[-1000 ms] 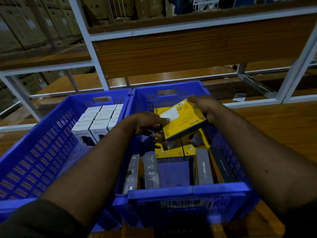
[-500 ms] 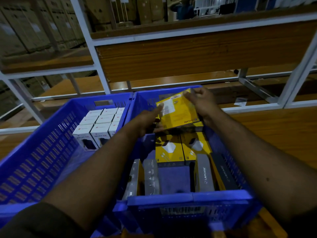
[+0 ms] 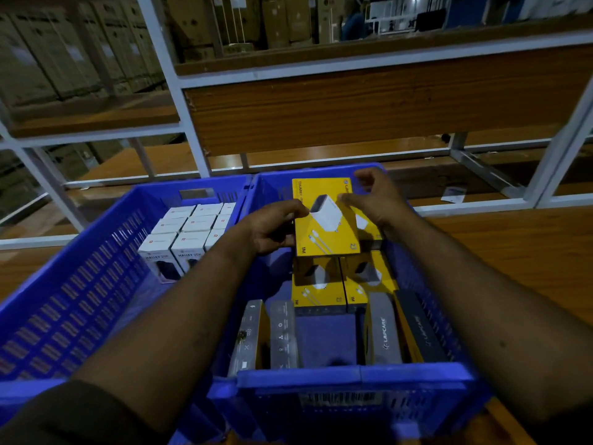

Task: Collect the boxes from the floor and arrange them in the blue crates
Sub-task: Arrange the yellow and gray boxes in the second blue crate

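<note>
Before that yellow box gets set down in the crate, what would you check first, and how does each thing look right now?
1. Left hand grips the yellow box at its left edge: ok.
2. Right hand steadies it: fingers at the top right corner, firmness cannot tell.
3. Box is over the right crate, not the left crate of white boxes: ok.
4. Printed face up, matching the yellow boxes below: ok.
5. Free spot behind those boxes: hidden by the held box, cannot tell.
</note>
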{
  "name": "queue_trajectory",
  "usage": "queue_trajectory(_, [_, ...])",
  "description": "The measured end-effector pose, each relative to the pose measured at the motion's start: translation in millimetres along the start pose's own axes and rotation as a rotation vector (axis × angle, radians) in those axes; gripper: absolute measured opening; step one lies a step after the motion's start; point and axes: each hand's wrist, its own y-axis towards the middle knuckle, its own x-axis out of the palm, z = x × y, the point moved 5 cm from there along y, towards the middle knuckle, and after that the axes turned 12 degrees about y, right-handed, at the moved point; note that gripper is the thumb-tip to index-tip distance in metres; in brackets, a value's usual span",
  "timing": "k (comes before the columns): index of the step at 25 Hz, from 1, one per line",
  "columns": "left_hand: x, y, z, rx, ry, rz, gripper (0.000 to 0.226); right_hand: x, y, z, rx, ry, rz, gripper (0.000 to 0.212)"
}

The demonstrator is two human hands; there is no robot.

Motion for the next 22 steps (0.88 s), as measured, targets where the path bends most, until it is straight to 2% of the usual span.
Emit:
queue_trajectory(2, [0.4,2.5,0.4,0.027,0.008,0.000,0.012,-4.0,3.9,16.0,0.212,0.134,-0.022,0.081])
queue_trajectory(3, [1.1,2.3,1.4,0.038,0.007,-0.005,0.013,-1.8,2.1,21.8,0.309,0.232,-0.082,0.079])
queue_trajectory(4, [0.1,4.0,2.2,0.054,0.017,-0.003,0.017,1.5,-0.3,23.6,0.350,0.283,-0.148,0.068])
queue_trajectory(6, [-2.0,5.2,4.0,0.076,0.022,0.014,0.022,9.4,-3.4,17.2,0.282,0.304,-0.254,0.036])
queue_trajectory(7, [-3.6,5.2,4.2,0.079,0.008,0.026,0.020,11.8,-4.3,11.7,0.209,0.315,-0.265,0.029])
queue_trajectory(9, [-8.4,7.5,1.1,0.060,-0.062,0.064,0.016,11.6,-1.4,3.2,0.043,0.300,-0.243,0.035])
queue_trajectory(13, [-13.5,10.2,-6.2,-0.039,-0.252,0.047,0.040,15.4,-3.1,-8.7,-0.152,0.183,-0.267,0.052])
queue_trajectory(18, [-2.0,2.0,-2.3,-0.071,-0.208,-0.010,0.056,22.0,-8.5,-10.5,-0.183,0.087,-0.352,0.052])
queue_trajectory(20, [-1.5,1.3,-2.2,-0.053,-0.191,-0.001,0.056,19.0,-7.9,-8.1,-0.158,0.115,-0.315,0.046])
queue_trajectory(22, [-2.4,1.6,-1.7,-0.038,-0.218,0.017,0.064,11.8,-1.8,-3.2,-0.114,0.202,-0.209,0.047])
